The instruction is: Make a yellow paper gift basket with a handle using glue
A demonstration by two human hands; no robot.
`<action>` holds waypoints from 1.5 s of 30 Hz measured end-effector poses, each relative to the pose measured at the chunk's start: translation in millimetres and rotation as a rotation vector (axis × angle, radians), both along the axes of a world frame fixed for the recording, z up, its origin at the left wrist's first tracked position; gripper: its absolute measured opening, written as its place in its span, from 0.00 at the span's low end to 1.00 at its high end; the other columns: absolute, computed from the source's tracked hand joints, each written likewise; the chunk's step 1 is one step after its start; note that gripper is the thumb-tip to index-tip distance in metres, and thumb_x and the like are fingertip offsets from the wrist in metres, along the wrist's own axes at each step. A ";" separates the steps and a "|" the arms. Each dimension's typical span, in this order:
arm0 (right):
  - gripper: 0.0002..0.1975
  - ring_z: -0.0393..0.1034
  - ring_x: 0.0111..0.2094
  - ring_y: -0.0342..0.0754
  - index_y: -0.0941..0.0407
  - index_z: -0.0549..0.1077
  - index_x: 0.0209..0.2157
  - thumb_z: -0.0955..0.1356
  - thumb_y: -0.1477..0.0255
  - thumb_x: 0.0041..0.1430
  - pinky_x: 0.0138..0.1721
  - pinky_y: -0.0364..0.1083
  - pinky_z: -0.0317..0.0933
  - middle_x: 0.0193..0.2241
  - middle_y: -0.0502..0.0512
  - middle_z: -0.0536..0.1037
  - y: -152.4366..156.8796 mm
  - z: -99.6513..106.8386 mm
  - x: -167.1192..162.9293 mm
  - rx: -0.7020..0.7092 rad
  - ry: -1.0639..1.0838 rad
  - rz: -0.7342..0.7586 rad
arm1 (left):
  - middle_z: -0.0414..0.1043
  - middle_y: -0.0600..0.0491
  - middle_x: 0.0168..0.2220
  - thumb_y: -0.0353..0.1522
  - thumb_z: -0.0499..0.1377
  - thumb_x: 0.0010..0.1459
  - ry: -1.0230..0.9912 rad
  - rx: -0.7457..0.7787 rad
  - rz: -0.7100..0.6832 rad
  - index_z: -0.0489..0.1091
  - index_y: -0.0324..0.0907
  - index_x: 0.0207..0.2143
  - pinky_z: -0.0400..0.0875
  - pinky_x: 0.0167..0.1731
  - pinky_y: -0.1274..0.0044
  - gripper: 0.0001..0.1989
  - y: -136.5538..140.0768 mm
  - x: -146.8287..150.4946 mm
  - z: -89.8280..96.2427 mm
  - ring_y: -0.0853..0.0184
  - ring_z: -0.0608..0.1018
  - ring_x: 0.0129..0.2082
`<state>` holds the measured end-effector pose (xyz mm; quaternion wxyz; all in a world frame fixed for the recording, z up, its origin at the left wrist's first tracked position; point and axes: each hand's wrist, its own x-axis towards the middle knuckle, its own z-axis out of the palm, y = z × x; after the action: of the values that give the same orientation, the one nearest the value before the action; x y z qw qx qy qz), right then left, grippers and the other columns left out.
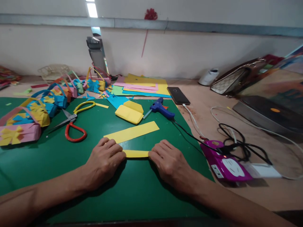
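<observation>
On the smooth green mat (132, 195), the left hand (105, 162) and right hand (169, 164) pinch opposite ends of a narrow yellow paper strip (136, 154), apparently keeping it straight.

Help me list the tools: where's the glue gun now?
The blue glue gun lies slightly right of centre in the head view, on the green mat, between the yellow paper pouch and the black phone.

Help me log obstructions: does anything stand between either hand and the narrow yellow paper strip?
Nothing visible does: the left hand and the right hand hold opposite ends of the narrow yellow paper strip. The wider flat yellow paper strip lies beyond it, not between.
</observation>
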<state>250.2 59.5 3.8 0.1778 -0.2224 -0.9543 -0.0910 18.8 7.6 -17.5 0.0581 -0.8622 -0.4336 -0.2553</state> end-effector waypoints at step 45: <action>0.12 0.67 0.43 0.51 0.59 0.71 0.27 0.60 0.75 0.62 0.54 0.60 0.44 0.29 0.55 0.75 -8.2 4.4 -0.7 -0.018 0.085 0.052 | 0.71 0.52 0.36 0.30 0.48 0.63 -0.113 -0.413 0.039 0.70 0.42 0.32 0.59 0.37 0.73 0.12 -16.8 -7.7 18.3 0.68 0.71 0.34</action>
<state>249.5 51.3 8.3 0.2184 -0.2027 -0.9521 -0.0684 11.2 -9.2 0.9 -0.1394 -0.8317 -0.4957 -0.2077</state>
